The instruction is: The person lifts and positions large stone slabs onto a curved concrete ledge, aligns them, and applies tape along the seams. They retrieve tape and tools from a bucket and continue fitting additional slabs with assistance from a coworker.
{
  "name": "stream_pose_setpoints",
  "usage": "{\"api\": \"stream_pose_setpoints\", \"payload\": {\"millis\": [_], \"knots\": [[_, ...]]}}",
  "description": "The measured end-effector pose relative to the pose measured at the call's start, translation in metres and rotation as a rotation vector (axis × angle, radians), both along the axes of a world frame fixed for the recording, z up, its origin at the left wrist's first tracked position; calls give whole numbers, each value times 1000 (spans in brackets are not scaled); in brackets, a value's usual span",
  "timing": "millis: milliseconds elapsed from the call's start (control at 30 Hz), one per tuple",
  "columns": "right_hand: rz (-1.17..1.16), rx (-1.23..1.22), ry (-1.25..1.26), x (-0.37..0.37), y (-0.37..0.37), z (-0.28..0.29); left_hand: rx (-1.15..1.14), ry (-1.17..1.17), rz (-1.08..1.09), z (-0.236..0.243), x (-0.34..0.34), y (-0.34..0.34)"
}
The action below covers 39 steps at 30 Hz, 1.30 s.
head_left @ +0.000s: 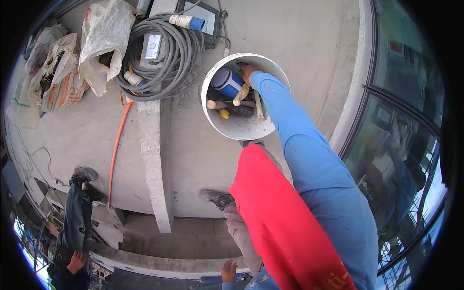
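Note:
My right arm, in a blue sleeve, reaches into a white bucket on the concrete floor. Inside, my right hand is closed by the far wall, next to a blue can; whatever its fingers grip is hidden. Around the can lie a wooden handle, a worn light-coloured piece, a thin pale stick and something yellow. Low in view, beside my leg, my left hand hangs with its fingers loosely apart and nothing visible in it. A red cloth hangs in front of me.
A coiled grey cable with blue plugs lies left of the bucket, near woven sacks and an orange hose. A concrete beam crosses the floor. Glass panes stand at right. Another person's leg shows at left.

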State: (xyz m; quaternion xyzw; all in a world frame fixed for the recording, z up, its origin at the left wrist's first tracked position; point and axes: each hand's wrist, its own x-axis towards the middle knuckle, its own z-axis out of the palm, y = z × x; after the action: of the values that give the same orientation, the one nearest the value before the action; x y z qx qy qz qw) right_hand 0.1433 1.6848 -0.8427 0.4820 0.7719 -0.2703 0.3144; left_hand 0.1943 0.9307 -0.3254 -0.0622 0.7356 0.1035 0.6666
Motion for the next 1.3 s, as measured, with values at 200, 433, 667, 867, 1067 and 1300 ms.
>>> {"api": "stream_pose_setpoints", "payload": {"millis": [200, 433, 667, 867, 1067, 1300], "knots": [[-161, -205, -45, -19, 13, 9, -365, 272, 619, 0, -19, 44], [-698, -342, 364, 50, 8, 101, -71, 261, 595, -4, -26, 123], [-730, -149, 781, 12, -56, 225, 98, 445, 541, 31, -43, 147], [-372, -653, 923, -75, -207, 504, 388, 658, 759, 130, -111, 220], [105, -1240, 806, -121, -432, 711, 779, 1085, 784, 242, -152, 120], [414, -1475, 841, -130, -700, 782, 868, 1344, 1015, 319, -95, -143]]}}
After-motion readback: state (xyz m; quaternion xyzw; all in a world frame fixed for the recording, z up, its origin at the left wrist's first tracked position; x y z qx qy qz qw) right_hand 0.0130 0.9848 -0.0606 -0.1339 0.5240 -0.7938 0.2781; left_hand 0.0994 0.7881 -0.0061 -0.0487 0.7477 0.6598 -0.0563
